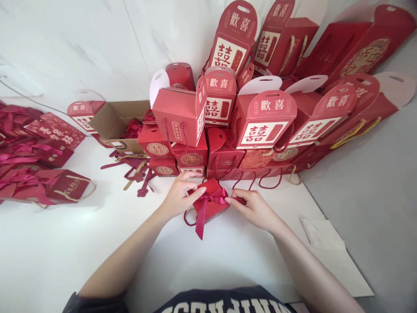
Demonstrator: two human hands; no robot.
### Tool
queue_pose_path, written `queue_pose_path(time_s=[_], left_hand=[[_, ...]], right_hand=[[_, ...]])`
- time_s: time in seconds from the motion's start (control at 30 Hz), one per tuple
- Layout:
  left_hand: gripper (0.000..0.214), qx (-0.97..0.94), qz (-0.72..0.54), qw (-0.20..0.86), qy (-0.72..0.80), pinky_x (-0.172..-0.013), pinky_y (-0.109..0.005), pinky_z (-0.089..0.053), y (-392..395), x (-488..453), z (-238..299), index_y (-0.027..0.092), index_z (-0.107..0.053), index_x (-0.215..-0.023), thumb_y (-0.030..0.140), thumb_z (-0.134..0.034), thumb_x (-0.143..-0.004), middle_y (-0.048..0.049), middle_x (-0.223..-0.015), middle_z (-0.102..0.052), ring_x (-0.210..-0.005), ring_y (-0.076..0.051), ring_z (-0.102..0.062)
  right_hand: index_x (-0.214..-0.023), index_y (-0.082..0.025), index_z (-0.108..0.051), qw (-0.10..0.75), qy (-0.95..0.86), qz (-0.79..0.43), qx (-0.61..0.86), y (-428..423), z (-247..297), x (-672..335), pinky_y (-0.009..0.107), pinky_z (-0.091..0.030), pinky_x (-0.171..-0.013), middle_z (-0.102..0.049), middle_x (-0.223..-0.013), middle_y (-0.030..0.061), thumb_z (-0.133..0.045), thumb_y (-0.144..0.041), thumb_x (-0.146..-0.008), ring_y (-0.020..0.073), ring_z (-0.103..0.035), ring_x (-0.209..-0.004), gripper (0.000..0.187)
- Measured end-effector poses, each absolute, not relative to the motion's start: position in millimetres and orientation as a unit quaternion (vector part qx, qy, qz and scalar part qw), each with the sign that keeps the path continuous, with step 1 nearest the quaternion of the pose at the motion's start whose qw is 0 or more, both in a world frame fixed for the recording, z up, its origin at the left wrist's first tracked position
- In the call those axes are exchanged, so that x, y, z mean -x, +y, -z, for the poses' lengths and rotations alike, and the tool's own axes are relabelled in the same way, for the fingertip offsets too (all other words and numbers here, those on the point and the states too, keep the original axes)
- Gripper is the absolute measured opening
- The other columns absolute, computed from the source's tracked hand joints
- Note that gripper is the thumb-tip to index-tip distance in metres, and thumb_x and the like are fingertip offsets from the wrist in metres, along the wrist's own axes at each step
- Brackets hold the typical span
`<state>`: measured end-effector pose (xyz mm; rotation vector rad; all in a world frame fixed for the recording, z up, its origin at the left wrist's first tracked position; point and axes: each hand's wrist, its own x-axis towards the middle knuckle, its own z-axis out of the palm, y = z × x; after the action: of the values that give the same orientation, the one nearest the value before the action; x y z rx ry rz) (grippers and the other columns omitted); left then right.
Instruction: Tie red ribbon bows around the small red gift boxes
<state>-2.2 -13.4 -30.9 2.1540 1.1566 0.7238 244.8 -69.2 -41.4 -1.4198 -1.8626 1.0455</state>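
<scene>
A small red gift box (211, 208) with a dark red ribbon bow (211, 199) sits on the white table (65, 243) in front of me. My left hand (180, 193) pinches the left loop of the bow against the box. On the other side my right hand (253, 208) pinches the right end of the ribbon. One ribbon tail hangs down over the box's front.
A heap of red gift boxes (265, 119) with white labels and rope handles is piled behind the small box. An open cardboard carton (117, 126) stands at back left, loose red tags (138, 174) beside it. More red ribboned boxes (42, 184) lie far left. A white paper sheet (321, 234) lies right.
</scene>
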Motion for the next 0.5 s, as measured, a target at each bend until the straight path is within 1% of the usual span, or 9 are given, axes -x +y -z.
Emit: queue_pose_path(time_s=[0.1,0.17,0.3,0.4,0.5], left_hand=[[0.041,-0.803,-0.301,0.290,0.425,-0.100,-0.041,-0.041,-14,0,35,0.016,-0.049,-0.052,0.031,-0.056,-0.090,-0.0042,-0.121,-0.061,-0.116,-0.022,-0.054],[0.040,-0.802,-0.321,0.280,0.418,-0.098,-0.039,-0.042,-16,-2,38,0.016,-0.048,-0.052,0.028,-0.057,-0.090,-0.0038,-0.117,-0.062,-0.112,-0.021,-0.056],[0.039,-0.795,-0.363,0.240,0.422,-0.094,-0.038,-0.044,-20,-8,44,0.016,-0.047,-0.052,0.024,-0.057,-0.089,-0.0040,-0.112,-0.064,-0.105,-0.019,-0.059],[0.038,-0.792,-0.379,0.219,0.426,-0.093,-0.039,-0.044,-22,-11,48,0.016,-0.046,-0.053,0.022,-0.057,-0.088,-0.0041,-0.110,-0.066,-0.103,-0.020,-0.059],[0.038,-0.789,-0.378,0.213,0.435,-0.094,-0.040,-0.044,-22,-13,50,0.017,-0.046,-0.053,0.024,-0.057,-0.088,-0.0041,-0.109,-0.066,-0.103,-0.020,-0.060]], right_hand=[[-0.060,-0.018,-0.049,0.292,-0.663,-0.446,0.525,-72,43,-247,0.023,-0.032,-0.053,-0.051,-0.055,-0.0030,-0.049,-0.048,-0.093,0.0097,-0.042,-0.053,0.044],[-0.059,-0.018,-0.050,0.299,-0.619,-0.506,0.521,-73,44,-246,0.023,-0.033,-0.049,-0.054,-0.053,-0.0023,-0.051,-0.049,-0.092,0.0090,-0.043,-0.048,0.046],[-0.057,-0.018,-0.052,0.313,-0.519,-0.607,0.514,-80,42,-239,0.021,-0.033,-0.040,-0.056,-0.046,-0.0020,-0.057,-0.054,-0.086,0.0079,-0.043,-0.038,0.046],[-0.057,-0.018,-0.054,0.331,-0.470,-0.635,0.517,-87,39,-234,0.020,-0.035,-0.037,-0.057,-0.044,-0.0012,-0.062,-0.056,-0.082,0.0084,-0.047,-0.036,0.046],[-0.056,-0.018,-0.054,0.329,-0.446,-0.644,0.527,-93,42,-232,0.020,-0.036,-0.037,-0.058,-0.044,-0.0004,-0.063,-0.057,-0.080,0.0087,-0.048,-0.034,0.047]])
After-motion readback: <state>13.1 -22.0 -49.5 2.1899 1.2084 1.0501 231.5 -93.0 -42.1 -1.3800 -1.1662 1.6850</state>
